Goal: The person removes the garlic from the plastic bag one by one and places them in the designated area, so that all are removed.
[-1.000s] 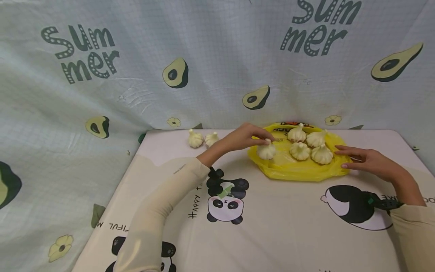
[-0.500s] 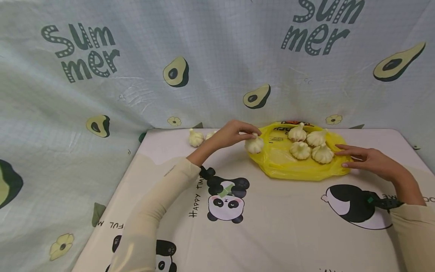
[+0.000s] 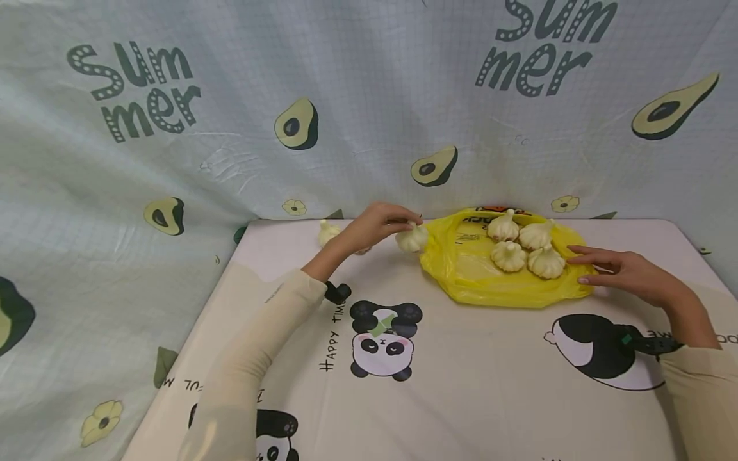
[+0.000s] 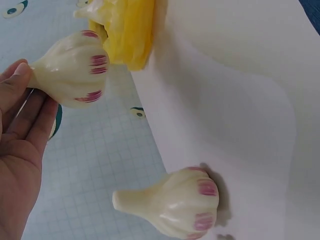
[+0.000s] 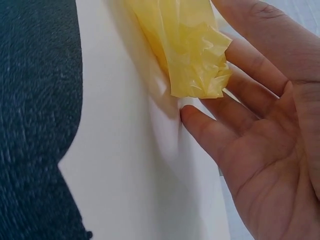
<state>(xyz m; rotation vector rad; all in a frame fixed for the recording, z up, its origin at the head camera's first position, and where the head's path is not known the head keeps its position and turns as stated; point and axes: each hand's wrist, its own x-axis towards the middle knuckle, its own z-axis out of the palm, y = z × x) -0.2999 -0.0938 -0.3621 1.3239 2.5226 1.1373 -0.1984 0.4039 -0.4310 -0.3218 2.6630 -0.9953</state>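
Observation:
A garlic bulb (image 3: 412, 238) hangs by its stem from my left hand (image 3: 377, 225), just past the left edge of a yellow plastic bag (image 3: 501, 296). In the left wrist view, thumb and fingers pinch the stem of this bulb (image 4: 75, 70), which has purple streaks. Several garlic bulbs (image 3: 508, 257) lie on the bag. My right hand (image 3: 631, 276) rests at the bag's right edge with fingers loosely spread. Seen from the right wrist, those fingers touch or lie behind the crumpled bag edge (image 5: 195, 55); the thumb stands apart.
On the table (image 3: 473, 378) at the back left stands another garlic bulb (image 3: 328, 232), with one more mostly hidden behind my left wrist. A printed curtain (image 3: 357, 115) hangs along the table's back and left side.
My left hand has carried the pinched bulb leftward, from over the bag to beyond its left edge. The bag's left side has bunched up slightly. The right hand has stayed put.

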